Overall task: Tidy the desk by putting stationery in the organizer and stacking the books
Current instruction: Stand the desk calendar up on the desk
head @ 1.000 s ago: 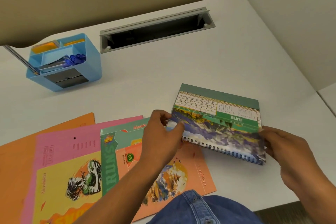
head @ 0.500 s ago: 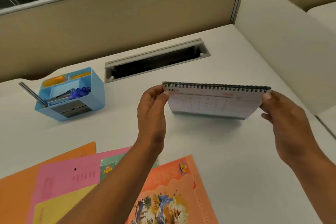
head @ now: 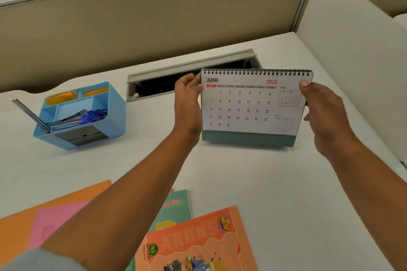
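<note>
Head view: both hands' fingers (head: pixel 305 83) grasp upright June calendar (head: pixel 248 105), seemingly resting on desk (head: pixel 242 182)

My hands flank the calendar (head: pixel 251 108) standing on the desk (head: pixel 286 193); organizer (head: pixel 81 116) to its left, books (head: pixel 198 240) before it.
</note>
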`<act>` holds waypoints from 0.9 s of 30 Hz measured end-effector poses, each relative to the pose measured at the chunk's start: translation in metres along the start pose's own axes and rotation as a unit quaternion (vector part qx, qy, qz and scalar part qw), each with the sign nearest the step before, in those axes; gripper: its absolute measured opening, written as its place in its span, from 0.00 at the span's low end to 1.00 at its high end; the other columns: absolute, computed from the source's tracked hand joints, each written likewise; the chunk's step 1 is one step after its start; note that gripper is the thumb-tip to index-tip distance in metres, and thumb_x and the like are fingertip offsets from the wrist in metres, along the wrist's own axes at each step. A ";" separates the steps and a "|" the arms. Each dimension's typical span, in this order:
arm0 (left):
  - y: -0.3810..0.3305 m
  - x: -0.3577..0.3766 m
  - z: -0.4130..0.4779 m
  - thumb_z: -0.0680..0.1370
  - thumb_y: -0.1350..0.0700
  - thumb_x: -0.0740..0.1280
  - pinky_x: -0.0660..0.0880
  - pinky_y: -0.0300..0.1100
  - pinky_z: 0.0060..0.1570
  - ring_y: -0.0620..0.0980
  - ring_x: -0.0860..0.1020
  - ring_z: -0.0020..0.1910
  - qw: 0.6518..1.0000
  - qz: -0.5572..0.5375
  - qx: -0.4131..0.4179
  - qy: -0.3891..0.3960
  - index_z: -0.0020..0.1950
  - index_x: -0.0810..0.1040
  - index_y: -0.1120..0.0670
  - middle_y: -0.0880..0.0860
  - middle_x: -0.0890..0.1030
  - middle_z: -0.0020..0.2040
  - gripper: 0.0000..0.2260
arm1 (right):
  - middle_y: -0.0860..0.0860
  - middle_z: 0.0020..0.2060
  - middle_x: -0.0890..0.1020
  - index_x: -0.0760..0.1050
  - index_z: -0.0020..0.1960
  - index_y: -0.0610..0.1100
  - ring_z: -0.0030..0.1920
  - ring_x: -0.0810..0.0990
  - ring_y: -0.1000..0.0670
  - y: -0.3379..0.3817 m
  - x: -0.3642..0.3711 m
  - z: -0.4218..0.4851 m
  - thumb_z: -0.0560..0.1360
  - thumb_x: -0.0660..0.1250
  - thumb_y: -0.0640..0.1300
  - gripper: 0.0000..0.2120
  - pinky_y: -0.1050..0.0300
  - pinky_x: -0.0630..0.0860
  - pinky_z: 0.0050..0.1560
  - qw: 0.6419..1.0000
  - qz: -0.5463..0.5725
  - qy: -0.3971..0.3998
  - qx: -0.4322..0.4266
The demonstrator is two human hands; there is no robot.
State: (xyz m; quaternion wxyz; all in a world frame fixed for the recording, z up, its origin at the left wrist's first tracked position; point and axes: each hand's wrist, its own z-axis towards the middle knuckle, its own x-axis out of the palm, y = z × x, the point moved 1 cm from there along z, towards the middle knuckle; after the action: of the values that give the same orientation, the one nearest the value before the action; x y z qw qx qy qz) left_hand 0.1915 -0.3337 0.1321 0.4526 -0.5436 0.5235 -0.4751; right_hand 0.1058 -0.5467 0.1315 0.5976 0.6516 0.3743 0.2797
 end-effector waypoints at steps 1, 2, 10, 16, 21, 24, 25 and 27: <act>0.000 0.001 0.005 0.82 0.61 0.55 0.73 0.24 0.31 0.36 0.78 0.44 1.000 -0.006 -0.009 -0.001 0.64 0.67 0.58 0.50 0.80 0.56 0.11 | 0.61 0.42 0.80 0.75 0.46 0.55 0.31 0.77 0.71 0.000 0.003 0.002 0.81 0.60 0.51 0.07 0.75 0.69 0.26 1.000 0.002 0.001 -0.001; 0.000 0.002 0.010 0.82 0.61 0.55 0.74 0.26 0.33 0.39 0.77 0.46 1.000 -0.010 -0.013 0.001 0.63 0.68 0.57 0.50 0.80 0.55 0.11 | 0.61 0.42 0.80 0.74 0.46 0.55 0.32 0.77 0.71 0.000 0.005 0.005 0.81 0.60 0.51 0.07 0.75 0.69 0.27 1.000 0.002 0.002 -0.003; 0.001 0.006 0.033 0.72 0.56 0.56 0.76 0.48 0.59 0.53 0.78 0.56 0.998 -0.039 0.029 0.032 0.55 0.67 0.56 0.52 0.81 0.50 0.12 | 0.59 0.50 0.81 0.70 0.63 0.44 0.41 0.79 0.71 -0.012 0.006 0.024 0.80 0.62 0.50 0.15 0.75 0.73 0.34 0.999 0.011 -0.031 -0.025; 0.002 0.009 0.034 0.73 0.58 0.55 0.78 0.40 0.51 0.49 0.77 0.52 0.998 -0.024 0.035 0.043 0.55 0.66 0.55 0.57 0.79 0.56 0.12 | 0.57 0.58 0.80 0.67 0.66 0.45 0.50 0.80 0.67 -0.027 0.008 0.018 0.78 0.65 0.50 0.19 0.74 0.74 0.40 0.999 0.006 -0.030 -0.039; 0.007 0.006 0.030 0.80 0.66 0.54 0.73 0.24 0.38 0.44 0.76 0.47 0.998 0.017 0.044 0.044 0.57 0.64 0.57 0.57 0.78 0.55 0.08 | 0.57 0.63 0.78 0.68 0.67 0.49 0.64 0.76 0.57 -0.038 0.007 0.006 0.73 0.67 0.56 0.25 0.62 0.74 0.54 0.998 0.005 -0.032 -0.053; 0.008 0.004 0.029 0.81 0.65 0.53 0.72 0.22 0.36 0.43 0.76 0.47 0.998 0.022 0.042 0.041 0.60 0.63 0.59 0.58 0.78 0.57 0.08 | 0.59 0.64 0.77 0.69 0.69 0.50 0.65 0.75 0.55 -0.041 0.007 0.004 0.73 0.66 0.55 0.25 0.58 0.74 0.58 0.998 0.003 -0.038 -0.057; 0.008 0.003 0.029 0.81 0.65 0.53 0.72 0.22 0.36 0.43 0.76 0.47 0.998 0.021 0.039 0.041 0.61 0.63 0.60 0.57 0.79 0.57 0.09 | 0.59 0.64 0.77 0.69 0.69 0.50 0.65 0.75 0.56 -0.041 0.007 0.004 0.74 0.66 0.55 0.25 0.58 0.74 0.57 0.997 0.002 -0.043 -0.060; 0.008 0.003 0.030 0.81 0.64 0.54 0.72 0.22 0.35 0.43 0.76 0.47 0.998 0.022 0.033 0.039 0.63 0.63 0.62 0.55 0.79 0.55 0.11 | 0.59 0.63 0.77 0.69 0.69 0.50 0.64 0.76 0.56 -0.040 0.008 0.004 0.76 0.65 0.53 0.22 0.61 0.74 0.53 0.997 0.001 -0.047 -0.061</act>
State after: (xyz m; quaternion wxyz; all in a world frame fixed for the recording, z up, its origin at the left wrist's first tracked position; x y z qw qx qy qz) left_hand 0.2197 -0.3376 0.1204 0.4601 -0.4972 0.5368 -0.5029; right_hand 0.1074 -0.5420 0.0907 0.6527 0.6268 0.3276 0.2716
